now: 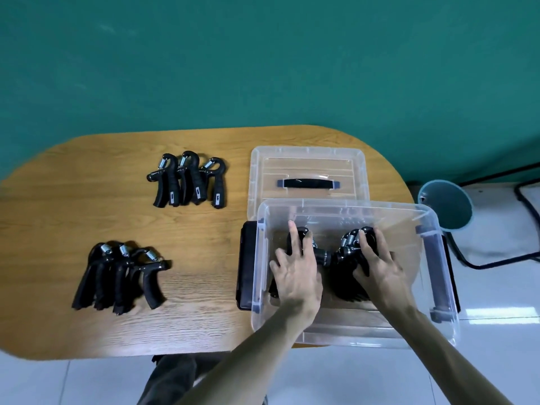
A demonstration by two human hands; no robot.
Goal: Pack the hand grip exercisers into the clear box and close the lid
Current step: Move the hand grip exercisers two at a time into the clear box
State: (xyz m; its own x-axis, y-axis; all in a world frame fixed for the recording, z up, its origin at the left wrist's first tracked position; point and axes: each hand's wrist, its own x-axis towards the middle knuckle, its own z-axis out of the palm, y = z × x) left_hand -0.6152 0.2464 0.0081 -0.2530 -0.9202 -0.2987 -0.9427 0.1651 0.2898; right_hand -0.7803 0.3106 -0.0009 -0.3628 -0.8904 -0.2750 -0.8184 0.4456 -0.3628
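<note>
Both hands are reaching into the clear box [344, 331] on the table [190, 317]. The left hand [295, 273] and right hand [377, 264] are each gripping black exercisers [324, 257] lying inside. Two further groups, near [119, 276] and far [187, 179], are lying left. The lid [306, 171] is lying behind the box.

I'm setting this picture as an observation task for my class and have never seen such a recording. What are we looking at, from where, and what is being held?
One camera worn on the person's head looks down at their bare arms. Both hands are inside the clear box: the left hand and right hand each rest on black hand grip exercisers, fingers spread over them. The lid lies behind the box. Two groups still wait on the wooden table: the far group and the near group.
</note>
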